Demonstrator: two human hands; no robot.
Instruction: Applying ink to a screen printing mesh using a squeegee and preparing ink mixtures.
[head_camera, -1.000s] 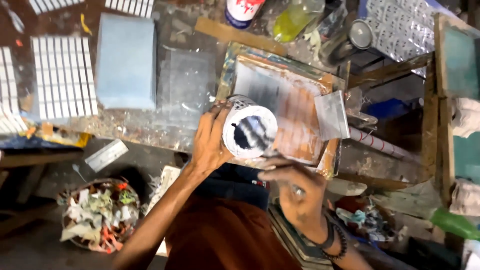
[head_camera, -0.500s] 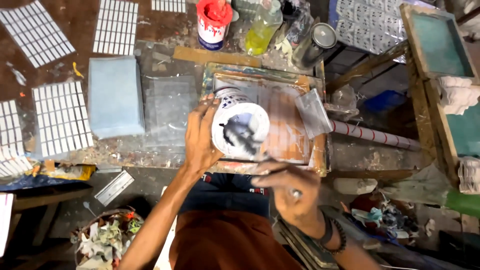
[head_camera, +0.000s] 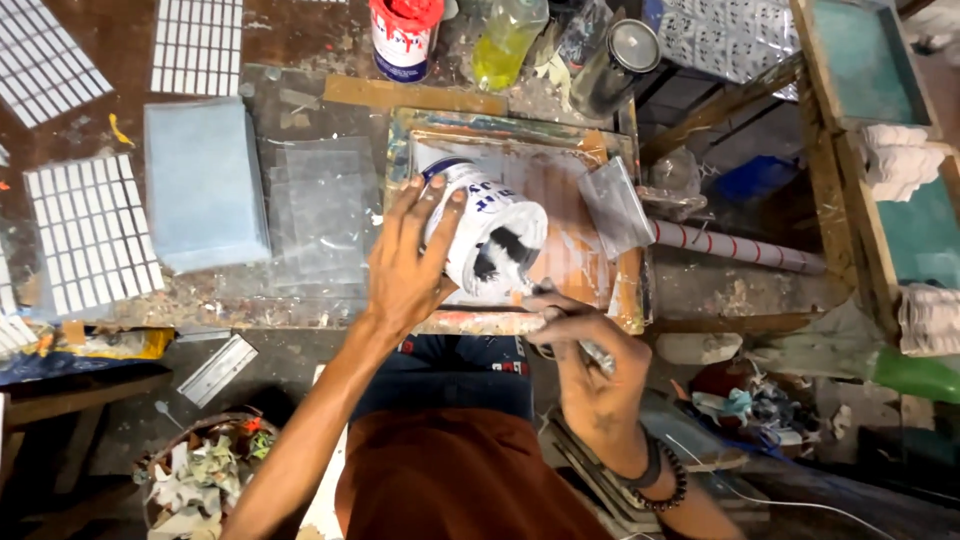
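White plastic paint tub (head_camera: 487, 232), tipped on its side with its mouth towards me, dark residue visible inside. It lies over the wooden screen-printing frame (head_camera: 520, 135) on the workbench (head_camera: 300, 290). My left hand (head_camera: 405, 265) is clasped around the tub's left flank, fingers spread across its printed wall. My right hand (head_camera: 590, 365) is closed around a thin metal tool (head_camera: 595, 352) just below the tub's rim; I cannot tell whether its tip touches the tub. A beaded bracelet (head_camera: 668, 478) sits on that wrist. A clear plastic sheet (head_camera: 618, 207) rests on the frame's right side. Left of the frame lie transparent film (head_camera: 325, 205) and a pale blue stack (head_camera: 203, 183). Behind stand a red-lidded paint can (head_camera: 404, 36) and a yellow bottle (head_camera: 508, 40).
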